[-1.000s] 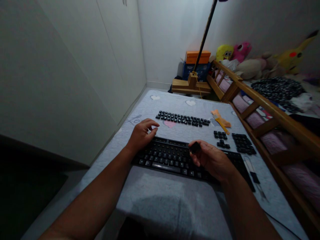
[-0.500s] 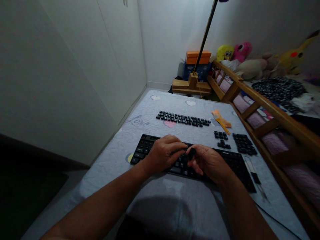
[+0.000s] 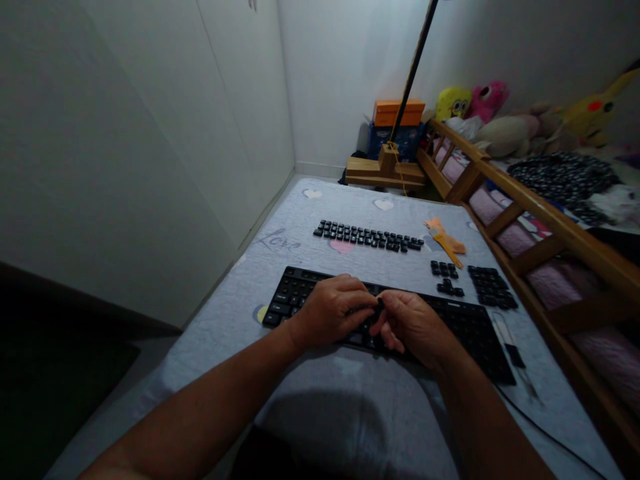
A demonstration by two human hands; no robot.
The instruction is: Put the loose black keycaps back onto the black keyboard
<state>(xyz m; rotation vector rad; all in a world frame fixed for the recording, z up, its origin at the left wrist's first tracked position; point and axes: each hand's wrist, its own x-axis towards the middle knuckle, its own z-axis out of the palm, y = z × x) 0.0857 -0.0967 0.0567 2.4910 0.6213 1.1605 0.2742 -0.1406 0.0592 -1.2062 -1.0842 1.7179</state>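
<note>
Over the middle of a black keyboard (image 3: 480, 333) my two hands meet at the fingertips. My right hand (image 3: 413, 323) pinches a small black keycap (image 3: 379, 305) between thumb and forefinger, its other fingers curled below. Pressed together beside that keycap are the thumb and fingers of my left hand (image 3: 337, 310); what they hold, if anything, is too dark and small to make out. Keys still sit on the keyboard's left end (image 3: 283, 300), while its right part looks bare of keycaps. The hands hide much of the keyboard's middle.
Loose keycaps lie in rows (image 3: 367, 236) beyond the keyboard, with smaller groups (image 3: 443, 269) and a block (image 3: 493, 288) at right. A yellow-handled brush (image 3: 447, 250) rests on an orange cloth (image 3: 455, 241). A wire-ended tool (image 3: 515, 355) lies by a wooden rail (image 3: 525, 220).
My right hand has turned the keycap and brought it against my left fingertips, so less of it shows. The view has shifted slightly; the loose keycaps stay in place.
</note>
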